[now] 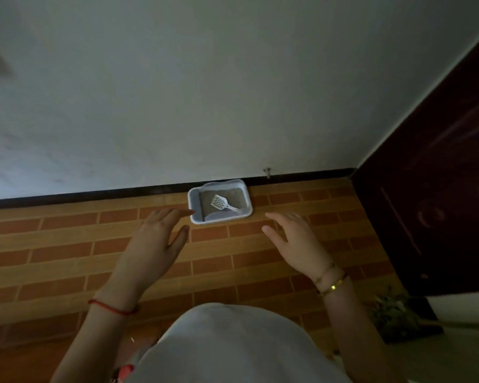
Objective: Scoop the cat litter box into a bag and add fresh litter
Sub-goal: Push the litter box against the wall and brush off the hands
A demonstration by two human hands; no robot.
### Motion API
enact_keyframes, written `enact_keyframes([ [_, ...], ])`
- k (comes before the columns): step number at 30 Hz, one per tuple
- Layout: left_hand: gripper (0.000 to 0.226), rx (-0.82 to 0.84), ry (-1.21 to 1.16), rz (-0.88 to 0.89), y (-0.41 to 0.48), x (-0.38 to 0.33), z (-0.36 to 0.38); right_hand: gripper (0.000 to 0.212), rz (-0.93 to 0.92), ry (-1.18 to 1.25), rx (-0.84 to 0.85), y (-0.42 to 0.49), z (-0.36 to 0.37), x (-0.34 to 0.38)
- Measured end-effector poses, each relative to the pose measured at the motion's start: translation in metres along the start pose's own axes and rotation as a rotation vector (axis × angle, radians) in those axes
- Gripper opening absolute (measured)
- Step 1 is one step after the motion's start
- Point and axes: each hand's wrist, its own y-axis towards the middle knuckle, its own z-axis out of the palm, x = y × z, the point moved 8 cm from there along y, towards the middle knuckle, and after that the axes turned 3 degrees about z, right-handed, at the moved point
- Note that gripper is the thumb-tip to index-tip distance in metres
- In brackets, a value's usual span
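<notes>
A pale blue litter box (193, 199) sits on the brick-patterned floor against the wall's dark baseboard. Grey litter fills it, and a white slotted scoop (220, 202) lies on top with its handle pointing right. My left hand (156, 241) is held out with fingers spread, its fingertips just left of the box's near corner. My right hand (293, 239) is stretched out to the right of the box, fingers apart, holding nothing. Both hands are above the floor, short of the box. No bag is in view.
A dark door (432, 200) stands at the right. A patterned mat (398, 319) lies at the lower right. A small metal door stop (267, 172) sticks out of the baseboard behind the box. My light shirt fills the bottom centre.
</notes>
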Motion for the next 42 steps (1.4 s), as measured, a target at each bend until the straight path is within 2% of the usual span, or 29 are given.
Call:
enact_keyframes([
  [11,0.036,-0.077,-0.054,-0.254,0.017,0.082,-0.021,0.043,-0.086,-0.067,0.154,0.107,0.040,0.045],
  [20,0.038,-0.119,-0.048,-0.465,0.077,0.138,-0.020,0.041,-0.276,-0.085,0.226,0.231,0.045,0.078],
  [25,0.037,-0.175,-0.017,-0.512,0.136,0.158,-0.036,0.038,-0.405,-0.110,0.224,0.315,0.028,0.104],
  [30,0.037,-0.216,0.012,-0.587,0.174,0.176,-0.048,0.040,-0.483,-0.146,0.297,0.378,0.030,0.130],
  [36,0.038,-0.233,0.010,-0.668,0.187,0.197,-0.060,0.043,-0.537,-0.140,0.364,0.415,0.043,0.166],
  [42,0.035,-0.222,0.020,-0.639,0.205,0.241,-0.076,0.042,-0.518,-0.116,0.388,0.440,0.060,0.187],
])
